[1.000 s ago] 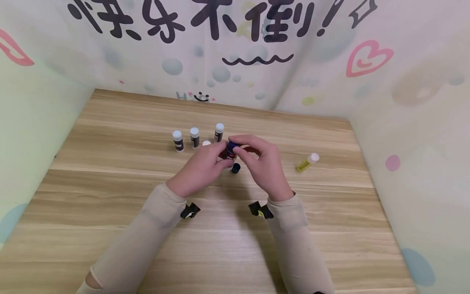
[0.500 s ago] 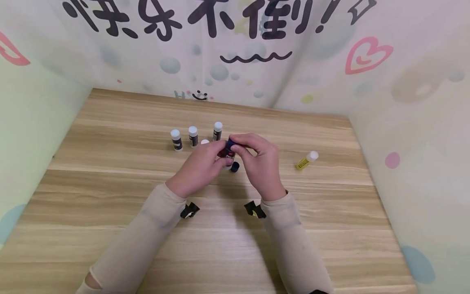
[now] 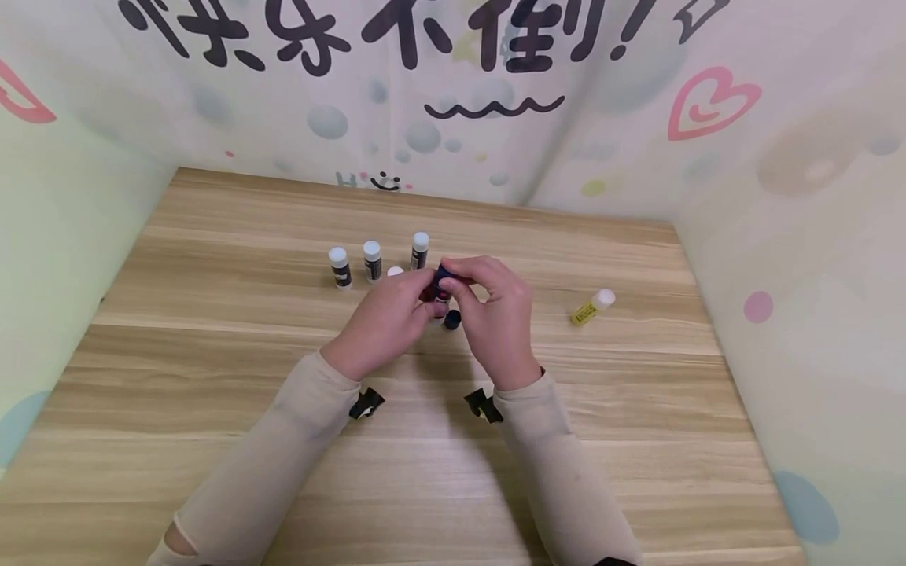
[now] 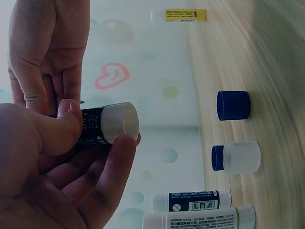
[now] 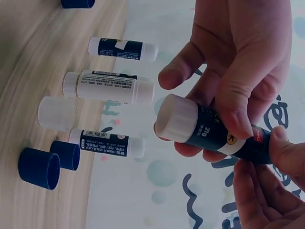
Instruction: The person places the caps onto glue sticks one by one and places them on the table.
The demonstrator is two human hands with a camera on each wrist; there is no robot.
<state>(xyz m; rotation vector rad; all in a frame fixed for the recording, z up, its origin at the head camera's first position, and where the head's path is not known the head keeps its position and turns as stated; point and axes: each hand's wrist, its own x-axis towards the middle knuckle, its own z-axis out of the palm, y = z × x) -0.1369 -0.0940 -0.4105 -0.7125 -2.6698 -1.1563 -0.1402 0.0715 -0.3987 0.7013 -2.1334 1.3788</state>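
Both hands hold a dark-blue-labelled glue stick, held above the table. My left hand grips its body, the thumb lying over the label. A hollow, whitish open end of the stick points away from the right hand. My right hand pinches the blue end between thumb and fingers; that end is partly hidden by the fingertips. Under the hands, a loose dark blue cap rests on the table. Next to it are a translucent cap and another blue cap.
Several white-capped glue sticks stand beyond the left hand, among them one at the far left and another near the fingers. A yellow glue stick is off to the right. Printed walls surround the wooden table at back and sides.
My right wrist has swung a little left, its fingers still on the blue end. The left hand keeps its grip on the glue stick and has hardly moved.
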